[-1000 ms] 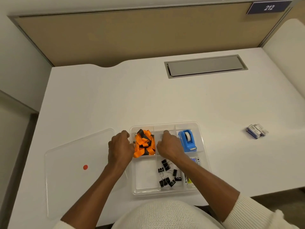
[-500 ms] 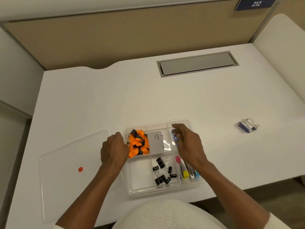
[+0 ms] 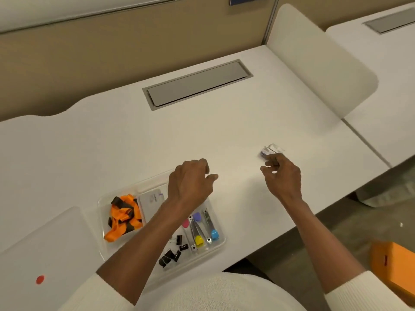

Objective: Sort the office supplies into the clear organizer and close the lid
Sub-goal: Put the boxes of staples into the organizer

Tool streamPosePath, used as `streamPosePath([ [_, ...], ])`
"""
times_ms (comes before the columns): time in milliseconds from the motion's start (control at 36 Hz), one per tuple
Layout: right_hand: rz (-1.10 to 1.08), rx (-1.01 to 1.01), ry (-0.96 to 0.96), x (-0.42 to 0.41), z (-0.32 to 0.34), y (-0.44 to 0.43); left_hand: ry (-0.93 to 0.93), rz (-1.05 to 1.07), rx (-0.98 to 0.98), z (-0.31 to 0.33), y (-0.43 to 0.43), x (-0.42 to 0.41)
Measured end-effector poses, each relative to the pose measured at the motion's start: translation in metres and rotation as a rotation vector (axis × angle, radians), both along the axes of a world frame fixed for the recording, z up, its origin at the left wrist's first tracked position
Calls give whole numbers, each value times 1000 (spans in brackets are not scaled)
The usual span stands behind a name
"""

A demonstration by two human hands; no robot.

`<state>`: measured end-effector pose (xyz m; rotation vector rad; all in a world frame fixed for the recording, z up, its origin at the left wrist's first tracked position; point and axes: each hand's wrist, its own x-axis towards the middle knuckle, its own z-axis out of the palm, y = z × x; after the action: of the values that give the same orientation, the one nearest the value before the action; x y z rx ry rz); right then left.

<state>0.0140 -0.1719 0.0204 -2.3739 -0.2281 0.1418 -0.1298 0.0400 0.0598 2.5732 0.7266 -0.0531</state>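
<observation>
The clear organizer [image 3: 219, 244] sits near the desk's front edge. It holds an orange-and-black ribbon [image 3: 123, 217], a white card [image 3: 152, 198], black binder clips [image 3: 171, 257] and metal clips with coloured ends [image 3: 198, 230]. My left hand [image 3: 189, 182] hovers over its far right corner, loosely curled, holding nothing and hiding that compartment. The small blue-and-white staple boxes [image 3: 268, 150] lie blurred on the desk to the right. My right hand [image 3: 281, 176] is just in front of them, thumb and fingers apart, fingertips at their near edge. The clear lid [image 3: 51, 250] with a red dot lies to the left.
A grey cable hatch [image 3: 197, 84] is set into the desk at the back. A white divider panel [image 3: 318, 63] stands at the right edge, with another desk [image 3: 381, 70] behind it. An orange box [image 3: 393, 265] sits on the floor at lower right.
My right hand left the organizer and reached right to the staple boxes. My left hand lifted from the organizer's left side and moved over its far right corner. The view swung right.
</observation>
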Motion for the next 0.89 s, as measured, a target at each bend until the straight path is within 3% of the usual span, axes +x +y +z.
streamPosePath([
  [139,-15,-108,-5,34,-13,-27,90,-38,-204,-8,-31,75],
  [250,-18,-130,48,69,-26,-43,122,80,-458,-18,-59,124],
  [361,34,-99,113,103,-33,-49,100,415,-893,-34,-82,161],
  [472,133,-124,160,133,-39,-45,-1,734,-1170,-45,-105,190],
  [611,213,-158,204,152,-42,-35,-25,922,-1316,-48,-124,215],
  [889,150,-97,411,166,-42,-26,-48,1033,-1259,-48,-139,233],
])
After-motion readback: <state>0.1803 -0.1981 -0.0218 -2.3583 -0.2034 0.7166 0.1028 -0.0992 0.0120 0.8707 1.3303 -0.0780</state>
